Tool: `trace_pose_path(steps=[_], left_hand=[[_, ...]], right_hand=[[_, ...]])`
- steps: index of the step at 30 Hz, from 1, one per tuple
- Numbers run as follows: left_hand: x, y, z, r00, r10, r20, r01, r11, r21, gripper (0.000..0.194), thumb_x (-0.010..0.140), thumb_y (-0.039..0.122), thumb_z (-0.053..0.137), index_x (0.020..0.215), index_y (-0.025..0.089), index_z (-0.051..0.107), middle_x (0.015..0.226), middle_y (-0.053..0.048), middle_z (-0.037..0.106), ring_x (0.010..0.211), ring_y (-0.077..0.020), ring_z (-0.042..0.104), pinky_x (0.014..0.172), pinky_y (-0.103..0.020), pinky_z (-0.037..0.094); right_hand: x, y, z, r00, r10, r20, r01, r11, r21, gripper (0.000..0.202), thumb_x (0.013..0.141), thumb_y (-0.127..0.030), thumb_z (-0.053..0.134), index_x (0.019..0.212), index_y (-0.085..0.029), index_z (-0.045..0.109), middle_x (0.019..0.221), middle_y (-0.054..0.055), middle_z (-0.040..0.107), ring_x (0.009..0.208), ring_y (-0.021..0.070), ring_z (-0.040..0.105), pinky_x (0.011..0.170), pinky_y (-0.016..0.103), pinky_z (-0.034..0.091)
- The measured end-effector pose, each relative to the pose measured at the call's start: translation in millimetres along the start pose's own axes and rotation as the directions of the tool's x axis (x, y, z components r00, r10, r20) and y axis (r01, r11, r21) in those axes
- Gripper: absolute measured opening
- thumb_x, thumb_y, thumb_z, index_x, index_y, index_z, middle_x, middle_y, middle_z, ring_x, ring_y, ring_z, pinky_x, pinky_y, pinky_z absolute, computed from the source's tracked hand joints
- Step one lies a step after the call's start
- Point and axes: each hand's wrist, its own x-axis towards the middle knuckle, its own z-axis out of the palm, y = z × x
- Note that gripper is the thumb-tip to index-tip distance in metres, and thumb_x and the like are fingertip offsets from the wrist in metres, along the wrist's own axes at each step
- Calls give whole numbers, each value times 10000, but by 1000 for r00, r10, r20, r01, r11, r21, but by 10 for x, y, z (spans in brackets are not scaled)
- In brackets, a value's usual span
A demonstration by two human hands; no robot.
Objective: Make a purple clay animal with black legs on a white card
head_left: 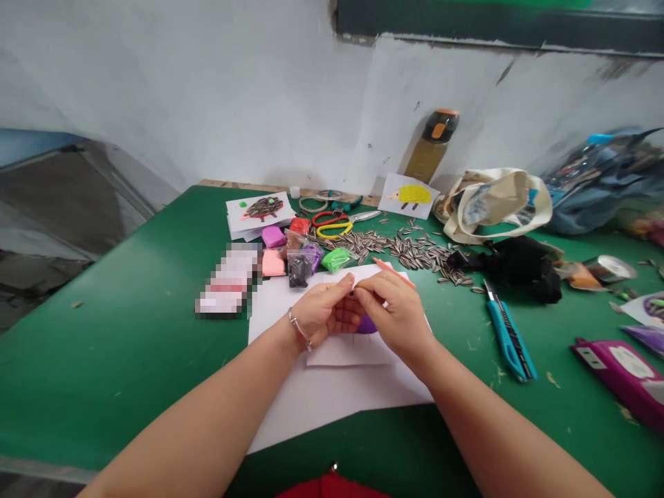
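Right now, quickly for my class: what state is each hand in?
Left hand: half-curled at a small black lump; whether it grips cannot be told.
Right hand: closed, apparently pinching that lump.

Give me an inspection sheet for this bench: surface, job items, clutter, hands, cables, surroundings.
Surface: green tabletop, scattered scraps.
Job's things: small dark piece at the fingers; purple shape, partly hidden, on smaller sheet, which lies over larger white paper.
Clutter: coloured packets, loose striped seeds, yellow-handled scissors, teal cutter with blade seemingly out, magenta case.
Hands: left hand and right hand together above the sheets; which grips the small dark piece is unclear.
Cables: nothing seen.
Surroundings: white wall, bottle, cream tote bag.
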Motion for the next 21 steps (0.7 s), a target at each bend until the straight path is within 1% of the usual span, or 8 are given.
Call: trace_pose_path(steps=[4,7,10,12,14,16,19,21], left_hand=[[8,-8,-27,999,29,39,-29,1000,1,402,704,488,771,785,106,674,682,-34,658,530,-86,584,541,-216,482],[15,-18,-43,998,44,48,-46,998,31,370,683,442,799,762,102,674,689,-32,656,533,-75,573,526,-197,467],[21,-24,-47,999,42,30,-43,998,52,372,663,441,810,741,105,673,682,-30,654,523,-72,563,516,-197,464],[20,-20,-42,999,38,21,-39,998,53,390,647,460,814,736,106,676,674,-31,654,515,-75,564,513,-201,465],[14,-13,-31,999,34,17,-35,998,43,405,652,480,804,750,107,683,676,-34,657,515,-79,571,515,-203,469],[5,-5,-19,1000,28,12,-29,999,33,410,670,491,789,773,107,690,681,-36,660,518,-81,578,516,-201,471],[-7,-2,-5,1000,19,10,-20,999,33,421,680,499,781,794,103,696,682,-37,659,522,-81,580,511,-195,468],[-11,-2,-1,1000,15,20,-16,999,29,426,667,500,791,786,103,692,682,-39,661,524,-83,583,512,-195,469]], right_hand=[[-5,21,12,1000,19,24,-19,999,28,146,884,-175,517,885,-221,655,788,14,609,745,149,564,763,321,509],[-4,39,10,993,107,41,-109,992,56,163,849,-165,554,963,-216,659,844,13,640,662,126,550,748,328,517],[9,30,-3,977,196,80,-204,973,105,148,834,-178,572,935,-218,672,850,4,660,638,116,554,776,344,515],[22,19,-12,969,215,119,-230,963,141,132,847,-193,559,881,-225,682,825,-5,666,683,127,576,801,350,508],[36,16,-18,972,203,120,-220,964,152,137,862,-212,545,823,-224,676,784,-13,659,714,134,581,818,351,500],[43,27,-19,979,185,81,-194,973,123,185,883,-241,526,739,-211,637,708,-23,619,677,127,555,829,355,493],[36,54,-16,989,145,23,-145,989,18,326,915,-297,489,604,-199,505,584,-46,487,562,105,452,839,367,486],[20,60,-14,995,95,14,-94,993,-71,391,927,-324,475,559,-204,423,558,-51,415,532,100,394,832,369,486]])
